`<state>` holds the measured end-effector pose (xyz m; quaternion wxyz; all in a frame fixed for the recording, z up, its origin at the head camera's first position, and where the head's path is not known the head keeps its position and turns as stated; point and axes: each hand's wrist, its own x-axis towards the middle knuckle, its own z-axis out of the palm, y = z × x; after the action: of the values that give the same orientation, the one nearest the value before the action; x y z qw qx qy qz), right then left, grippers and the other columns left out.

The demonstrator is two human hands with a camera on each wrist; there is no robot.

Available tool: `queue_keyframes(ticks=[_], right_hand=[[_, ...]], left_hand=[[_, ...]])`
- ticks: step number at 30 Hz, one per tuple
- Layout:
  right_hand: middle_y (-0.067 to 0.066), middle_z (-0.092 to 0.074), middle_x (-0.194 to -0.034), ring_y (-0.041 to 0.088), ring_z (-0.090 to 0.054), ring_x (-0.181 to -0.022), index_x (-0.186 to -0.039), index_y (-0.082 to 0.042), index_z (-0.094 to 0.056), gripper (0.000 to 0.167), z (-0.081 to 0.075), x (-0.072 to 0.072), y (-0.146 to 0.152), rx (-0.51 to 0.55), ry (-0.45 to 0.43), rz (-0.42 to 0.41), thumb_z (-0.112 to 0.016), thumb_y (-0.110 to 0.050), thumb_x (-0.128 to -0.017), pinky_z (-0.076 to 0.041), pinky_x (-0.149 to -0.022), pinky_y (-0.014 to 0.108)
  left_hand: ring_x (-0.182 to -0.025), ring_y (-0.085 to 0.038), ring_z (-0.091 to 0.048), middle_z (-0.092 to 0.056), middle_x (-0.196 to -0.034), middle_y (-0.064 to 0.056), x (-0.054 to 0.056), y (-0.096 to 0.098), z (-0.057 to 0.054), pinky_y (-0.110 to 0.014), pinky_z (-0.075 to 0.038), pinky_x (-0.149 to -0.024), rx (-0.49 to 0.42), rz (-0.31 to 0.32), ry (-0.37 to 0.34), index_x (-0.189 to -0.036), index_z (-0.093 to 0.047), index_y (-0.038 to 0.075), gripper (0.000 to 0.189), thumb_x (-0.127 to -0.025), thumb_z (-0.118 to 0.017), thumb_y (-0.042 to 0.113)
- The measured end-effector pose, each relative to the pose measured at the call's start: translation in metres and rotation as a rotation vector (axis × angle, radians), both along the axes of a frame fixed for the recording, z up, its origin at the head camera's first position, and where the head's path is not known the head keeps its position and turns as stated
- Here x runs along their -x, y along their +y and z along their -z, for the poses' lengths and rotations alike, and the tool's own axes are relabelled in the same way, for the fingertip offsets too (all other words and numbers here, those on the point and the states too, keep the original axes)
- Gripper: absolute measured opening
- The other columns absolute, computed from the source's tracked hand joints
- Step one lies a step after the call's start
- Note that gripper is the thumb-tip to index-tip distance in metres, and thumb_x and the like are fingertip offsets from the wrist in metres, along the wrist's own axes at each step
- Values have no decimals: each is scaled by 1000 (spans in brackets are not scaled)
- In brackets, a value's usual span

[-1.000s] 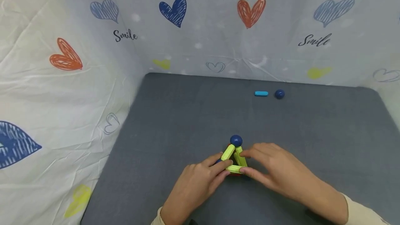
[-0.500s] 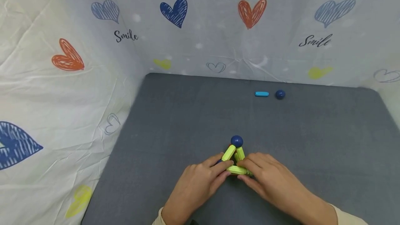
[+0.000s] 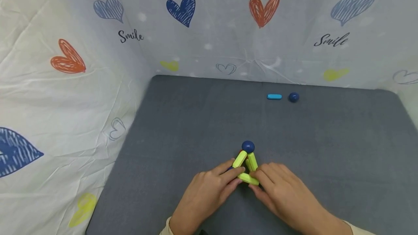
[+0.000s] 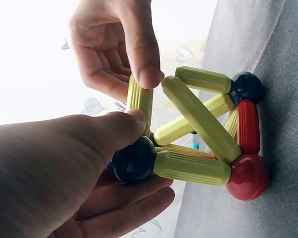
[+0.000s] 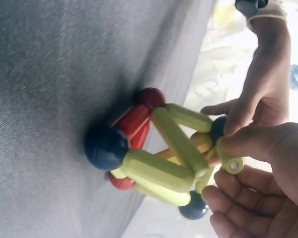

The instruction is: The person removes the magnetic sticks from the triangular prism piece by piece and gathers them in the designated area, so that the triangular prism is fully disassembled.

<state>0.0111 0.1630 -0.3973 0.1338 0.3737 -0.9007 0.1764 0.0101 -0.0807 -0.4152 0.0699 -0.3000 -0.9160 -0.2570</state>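
Observation:
A small frame of magnetic rods and balls stands on the grey surface between my hands. My left hand [image 3: 209,188] grips a dark blue ball [image 4: 134,159] at one upper corner, its thumb reaching onto a yellow-green rod [image 4: 141,101]. My right hand [image 3: 284,195] pinches that same rod near its free end, where a metal dot shows in the right wrist view. A red ball [image 4: 248,176] and a red rod [image 4: 249,126] form part of the base. Beside the pinched rod, a slanting yellow-green rod [image 5: 179,141] rises with its upper end free. Another blue ball [image 3: 248,147] tops the far corner.
Toward the back of the grey surface [image 3: 196,119] lie a light blue rod [image 3: 274,97] and a loose blue ball [image 3: 294,97]. Behind them rises a pale cloth [image 3: 209,21] printed with hearts, which also covers the left side.
My right hand has come left and nearer, leaving the far right rod and closing on the front rod. That rod's right end has swung toward me. My left hand has stayed nearly still.

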Motion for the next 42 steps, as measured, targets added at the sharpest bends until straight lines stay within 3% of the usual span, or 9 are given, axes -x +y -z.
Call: queue_keyframes(ticks=[7, 13, 19, 22, 26, 29, 37, 42], right_hand=[[-9, -64, -101, 9, -60, -89, -110, -16, -72, 48, -18, -1, 11, 57, 33, 23, -36, -48, -114, -55, -78, 36], [-12, -67, -109, 10, -64, -95, -116, -18, -74, 51, -37, 17, 37, 78, 7, 140, -39, -55, -113, -53, -80, 34], [-10, -68, -107, 10, -65, -93, -120, -16, -74, 62, -41, 38, 58, 67, 41, 215, -35, -62, -112, -48, -78, 26], [-10, -68, -106, 9, -64, -91, -122, -15, -74, 63, -38, 51, 67, 63, 46, 230, -34, -63, -111, -48, -75, 25], [-7, -69, -106, 8, -63, -88, -123, -15, -74, 30, -28, 70, 75, 64, 27, 241, -71, -37, -104, -50, -69, 29], [-4, -69, -105, 9, -62, -84, -122, -13, -73, 34, -19, 83, 78, 47, -8, 264, -85, -10, -91, -53, -65, 36], [10, -73, -104, 18, -64, -77, -120, -4, -72, 24, 10, 128, 83, -16, -125, 296, -78, -10, -98, -52, -63, 40], [16, -73, -103, 24, -67, -78, -120, 1, -71, 22, 28, 156, 87, -75, -193, 310, -74, -9, -101, -55, -66, 46]], left_hand=[[-81, -9, -75, -69, -139, -2, 0, 1, 1, -22, -58, -66, -4, 3, 16, -131, -75, 26, 30, -102, -75, 32], [-87, -12, -77, -71, -135, -3, 0, 0, 2, -29, -60, -66, -2, -2, 81, -128, -76, 25, 28, -100, -77, 31], [-89, -12, -77, -71, -135, -3, -1, 0, 2, -28, -59, -66, -9, 0, 59, -127, -77, 25, 27, -101, -76, 31], [-89, -12, -77, -71, -135, -4, -1, 0, 2, -28, -59, -66, -9, -2, 58, -127, -76, 25, 27, -101, -75, 30], [-90, -13, -78, -71, -136, -4, -1, 1, 2, -29, -60, -66, -9, -4, 59, -128, -76, 25, 27, -102, -75, 31], [-90, -13, -78, -71, -135, -4, -1, 1, 2, -28, -59, -65, -10, -2, 53, -127, -77, 25, 27, -101, -76, 31], [-91, -11, -77, -71, -135, -2, 0, 2, 1, -27, -59, -65, -2, -3, 69, -128, -76, 25, 27, -102, -75, 31], [-91, -11, -77, -71, -136, -2, 0, 1, -1, -27, -59, -66, 0, -2, 42, -128, -76, 26, 27, -102, -75, 31]])
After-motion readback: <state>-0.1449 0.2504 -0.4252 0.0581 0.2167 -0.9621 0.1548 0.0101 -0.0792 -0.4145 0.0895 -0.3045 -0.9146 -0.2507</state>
